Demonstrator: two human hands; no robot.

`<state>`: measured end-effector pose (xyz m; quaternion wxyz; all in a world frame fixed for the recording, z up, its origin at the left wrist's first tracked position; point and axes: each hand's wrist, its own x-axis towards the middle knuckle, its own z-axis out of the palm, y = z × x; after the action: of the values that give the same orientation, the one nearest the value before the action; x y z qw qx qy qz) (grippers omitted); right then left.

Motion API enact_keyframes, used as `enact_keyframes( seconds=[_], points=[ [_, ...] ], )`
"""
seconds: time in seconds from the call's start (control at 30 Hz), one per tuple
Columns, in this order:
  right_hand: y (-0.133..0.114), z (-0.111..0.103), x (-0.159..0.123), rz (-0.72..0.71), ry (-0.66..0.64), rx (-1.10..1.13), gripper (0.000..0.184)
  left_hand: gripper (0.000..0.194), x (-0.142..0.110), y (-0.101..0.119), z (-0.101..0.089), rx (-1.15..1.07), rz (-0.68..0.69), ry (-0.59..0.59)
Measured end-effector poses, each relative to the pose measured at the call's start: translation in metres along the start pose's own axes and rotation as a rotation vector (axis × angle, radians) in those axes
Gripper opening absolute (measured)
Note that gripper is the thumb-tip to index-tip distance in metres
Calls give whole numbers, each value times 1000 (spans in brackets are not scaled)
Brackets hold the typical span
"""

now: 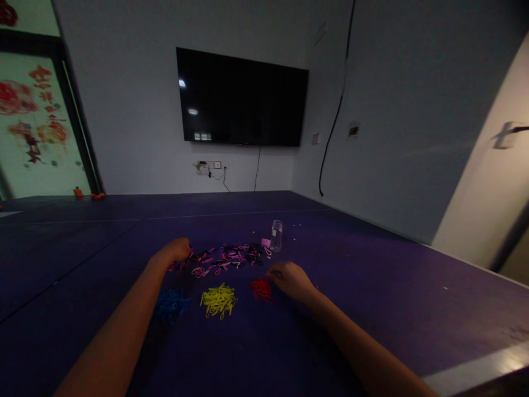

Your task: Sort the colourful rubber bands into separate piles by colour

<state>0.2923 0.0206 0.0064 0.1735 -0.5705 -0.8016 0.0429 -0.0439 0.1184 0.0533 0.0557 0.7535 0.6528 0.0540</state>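
My left hand (pixel 177 250) is at the left end of a spread-out pile of mixed pink, black and red rubber bands (pixel 233 255). Its fingers are curled in and largely hidden, so what they grip cannot be made out. Just above the heap of red rubber bands (pixel 261 289) is my right hand (pixel 289 278), thumb and fingers pinched together; anything between them is too small to tell. A heap of yellow rubber bands (pixel 219 301) lies between my forearms. Blue rubber bands (pixel 171 304) form another heap beside my left forearm, which partly covers it.
A clear bottle (pixel 276 237) stands uncapped behind the heaps, with a pink cap (pixel 265 242) beside it. Small white bits are scattered nearby on the dark purple tabletop (pixel 363 286). Orange objects (pixel 78 192) sit at the far left edge. A black cable (pixel 330 135) hangs along the wall.
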Motion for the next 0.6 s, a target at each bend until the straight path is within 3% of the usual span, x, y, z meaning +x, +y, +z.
enact_keyframes(
  seconds=[0.23,0.43,0.6],
  points=[
    [-1,3,1,-21,9,-25,25,14,-12,60,1,-72,269,-38],
    [-2,3,1,5,5,-39,24,17,-40,131,25,-111,482,-23],
    [-1,4,2,-2,20,-42,24,18,-57,157,45,-107,571,-62]
  ],
)
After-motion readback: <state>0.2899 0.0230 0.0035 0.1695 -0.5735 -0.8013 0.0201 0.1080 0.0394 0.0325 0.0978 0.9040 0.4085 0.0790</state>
